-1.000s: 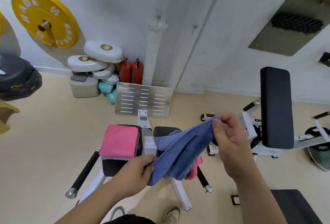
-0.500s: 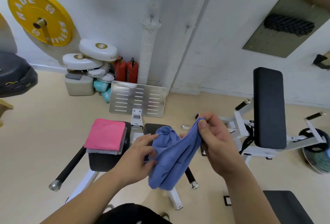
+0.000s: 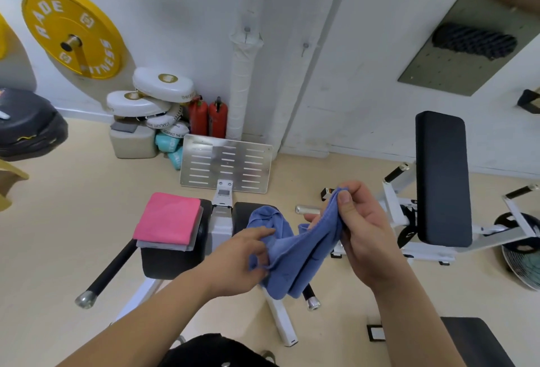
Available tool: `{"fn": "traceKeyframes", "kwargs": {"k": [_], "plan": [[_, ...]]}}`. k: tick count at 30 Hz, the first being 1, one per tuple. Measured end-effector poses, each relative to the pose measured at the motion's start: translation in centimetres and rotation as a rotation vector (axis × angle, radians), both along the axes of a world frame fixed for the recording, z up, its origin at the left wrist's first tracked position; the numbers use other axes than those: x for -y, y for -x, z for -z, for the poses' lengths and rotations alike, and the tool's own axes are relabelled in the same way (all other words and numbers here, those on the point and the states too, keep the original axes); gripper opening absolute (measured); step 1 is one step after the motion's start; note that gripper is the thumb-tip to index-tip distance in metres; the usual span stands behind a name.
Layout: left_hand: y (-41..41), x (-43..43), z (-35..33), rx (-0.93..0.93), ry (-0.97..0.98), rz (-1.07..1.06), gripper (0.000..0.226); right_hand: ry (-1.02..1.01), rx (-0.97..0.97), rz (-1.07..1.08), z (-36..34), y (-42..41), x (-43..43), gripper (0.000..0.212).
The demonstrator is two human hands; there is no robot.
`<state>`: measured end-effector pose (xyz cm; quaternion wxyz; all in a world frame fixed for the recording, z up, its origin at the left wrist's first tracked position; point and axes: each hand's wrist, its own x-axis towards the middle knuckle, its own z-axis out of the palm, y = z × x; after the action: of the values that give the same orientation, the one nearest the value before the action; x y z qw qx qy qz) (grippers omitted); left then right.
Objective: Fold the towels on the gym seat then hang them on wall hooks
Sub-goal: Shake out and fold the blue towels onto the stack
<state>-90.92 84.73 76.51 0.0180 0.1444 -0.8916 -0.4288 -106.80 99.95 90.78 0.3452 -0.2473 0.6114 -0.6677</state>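
Blue terry-cloth towel (image 3: 295,252) is up in the air over the right pad of the black padded gym seat (image 3: 172,261), bunched and sagging between both hands. Right hand (image 3: 362,229) grip: thumb and fingers clamped on the top corner. Left hand (image 3: 242,255) grip: fingertips nipping a lower fold.

Risks:
- The left pinch looks shallow. If it slips, the towel swings down toward the floor.
- The corners aren't matched, so folding now likely gives a crooked fold.

Edges and room:
- The right pad is narrow, with a white frame gap beside it. A towel spread there would overhang.
- The folded pink cloth towel (image 3: 169,217) sits on a grey one on the left pad. It is near, so a wide sweep could nudge it.
- The small metal wall hooks (image 3: 247,29) are well beyond, past the slotted silver footplate (image 3: 226,163).
- The floor on either side is open.
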Motion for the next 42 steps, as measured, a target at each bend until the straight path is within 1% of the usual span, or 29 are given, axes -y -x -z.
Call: {"fn": "traceKeyframes", "kwargs": {"k": [3, 6, 7, 10, 13, 17, 19, 21, 24, 27, 29, 31, 33, 35, 37, 38, 40, 42], "plan": [[0.6, -0.6, -0.6, -0.033, -0.008, 0.062, 0.012, -0.002, -0.033, 0.000, -0.5, 0.1, -0.2, 0.020], [0.3, -0.7, -1.0, -0.034, -0.006, 0.016, 0.003, -0.015, -0.042, 0.026, -0.5, 0.7, -0.4, 0.022], [-0.1, -0.4, -1.0, -0.041, -0.016, -0.010, 0.003, -0.046, -0.062, 0.060, -0.4, 1.0, -0.5, 0.022], [-1.4, 1.0, -1.2, -0.043, -0.013, -0.080, 0.013, -0.165, -0.161, 0.219, 0.5, 2.3, -1.3, 0.016], [-2.3, 2.5, -2.1, -0.033, 0.000, -0.130, 0.015, -0.289, -0.244, 0.360, 1.9, 3.3, -2.0, 0.015], [-2.6, 4.1, -4.6, -0.050, 0.004, -0.160, 0.020, -0.384, -0.324, 0.481, 3.1, 3.6, -2.4, 0.013], [-2.6, 4.8, -6.5, -0.067, 0.025, -0.205, 0.021, -0.406, -0.361, 0.517, 3.4, 3.8, -2.6, 0.012], [-2.5, 5.1, -8.1, -0.112, 0.018, -0.269, 0.020, -0.389, -0.355, 0.551, 3.5, 4.1, -2.8, 0.012], [-2.3, 6.0, -8.9, -0.193, -0.084, -0.381, 0.022, -0.352, -0.307, 0.590, 3.6, 4.4, -2.9, 0.011], [-2.4, 6.6, -9.0, -0.224, -0.218, -0.482, 0.026, -0.325, -0.238, 0.587, 3.7, 4.2, -2.7, 0.015], [-2.4, 6.6, -9.6, -0.251, -0.273, -0.535, 0.023, -0.301, -0.184, 0.577, 3.8, 4.1, -2.8, 0.013], [-2.4, 6.9, -10.2, -0.278, -0.309, -0.574, 0.021, -0.288, -0.181, 0.536, 3.9, 4.4, -3.2, 0.012], [-2.6, 7.6, -10.2, -0.229, -0.279, -0.586, 0.024, -0.313, -0.233, 0.449, 4.0, 4.7, -3.7, 0.015], [-2.9, 8.2, -9.8, -0.090, -0.175, -0.574, 0.027, -0.383, -0.303, 0.339, 4.3, 4.7, -4.1, 0.021], [-3.1, 8.3, -9.6, 0.004, -0.121, -0.541, 0.009, -0.441, -0.325, 0.297, 4.5, 4.6, -4.1, 0.024], [-3.2, 8.3, -9.5, 0.015, -0.127, -0.528, 0.011, -0.446, -0.318, 0.310, 4.6, 4.6, -4.1, 0.024], [-3.5, 8.4, -9.4, -0.020, -0.238, -0.539, 0.020, -0.426, -0.298, 0.357, 4.9, 4.7, -4.1, 0.023], [-3.7, 8.2, -9.3, -0.069, -0.449, -0.555, 0.018, -0.414, -0.285, 0.392, 5.4, 4.6, -3.8, 0.021]]}}
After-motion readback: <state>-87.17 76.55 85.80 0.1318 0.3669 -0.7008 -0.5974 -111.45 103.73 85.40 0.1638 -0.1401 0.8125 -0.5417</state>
